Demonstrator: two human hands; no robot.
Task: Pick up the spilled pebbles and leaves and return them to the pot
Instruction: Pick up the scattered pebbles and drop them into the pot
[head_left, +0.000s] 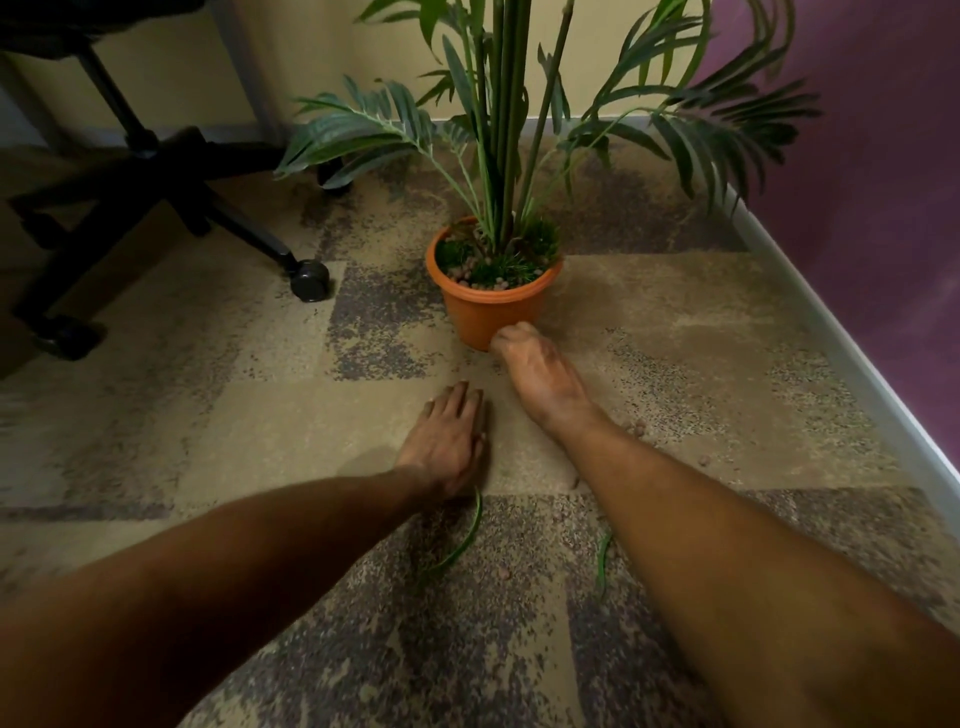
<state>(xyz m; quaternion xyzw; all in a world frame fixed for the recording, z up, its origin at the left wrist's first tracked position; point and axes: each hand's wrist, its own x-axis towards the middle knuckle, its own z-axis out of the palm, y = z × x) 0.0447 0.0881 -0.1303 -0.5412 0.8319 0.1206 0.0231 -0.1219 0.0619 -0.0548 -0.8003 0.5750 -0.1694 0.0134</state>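
The pot (493, 301) stands on the carpet (234, 426) with a plant (509, 130) rising from it and pebbles (485, 280) lying along its near rim. The right hand (537, 371) has its fingers bunched at the foot of the pot, touching its wall; whether it pinches anything I cannot tell. The left hand (449, 441) lies flat and spread on the carpet, palm down. A leaf (460, 545) lies just beside its wrist, a second leaf (602, 558) against the right forearm. Loose pebbles (636, 428) sit by the right wrist. A chair (156, 197) stands far left.
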